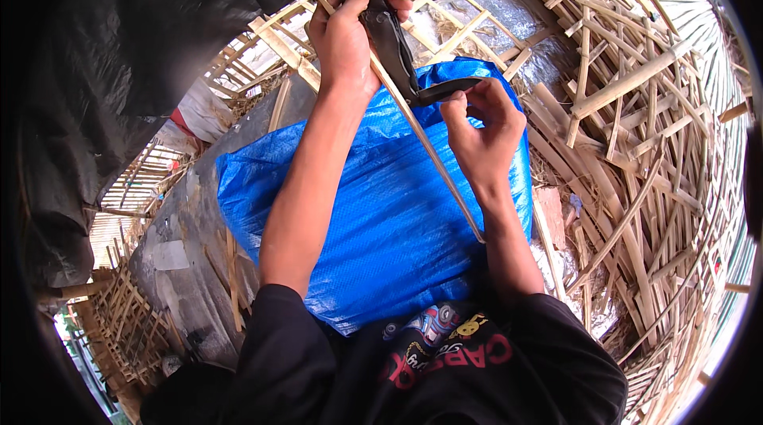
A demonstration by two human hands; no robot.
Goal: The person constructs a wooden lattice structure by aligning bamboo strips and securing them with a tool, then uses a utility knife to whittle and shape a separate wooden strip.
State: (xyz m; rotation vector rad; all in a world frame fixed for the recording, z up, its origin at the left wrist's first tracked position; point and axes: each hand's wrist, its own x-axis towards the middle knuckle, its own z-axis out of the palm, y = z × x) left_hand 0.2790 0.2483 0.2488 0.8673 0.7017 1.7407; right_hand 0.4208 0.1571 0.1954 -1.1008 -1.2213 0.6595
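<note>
- My left hand (346,44), at the upper middle of the frame, was closed around the upper end of a black bent piece (389,40), thumb up along one side and fingertips curled round the other.
- That black piece ran down from my left hand toward the centre of the frame, then turned sharply to the right; I couldn't tell exactly what it was.
- My right hand (486,119), right of centre, had thumb and forefinger pinched at its far end, the other fingers curled in.
- A thin bamboo strip (435,156) slanted from the top edge down to my right forearm, a stretch of it hidden at my left hand, so its hold there wasn't plain.
- Below both hands, a blue sheet (381,210) covered the middle of the frame, reaching down to my black shirt (278,353).
- Split bamboo (636,131) lay heaped across the right side.
- A black sheet (119,44) hung at the upper left, and woven bamboo (119,338) showed at the lower left.
</note>
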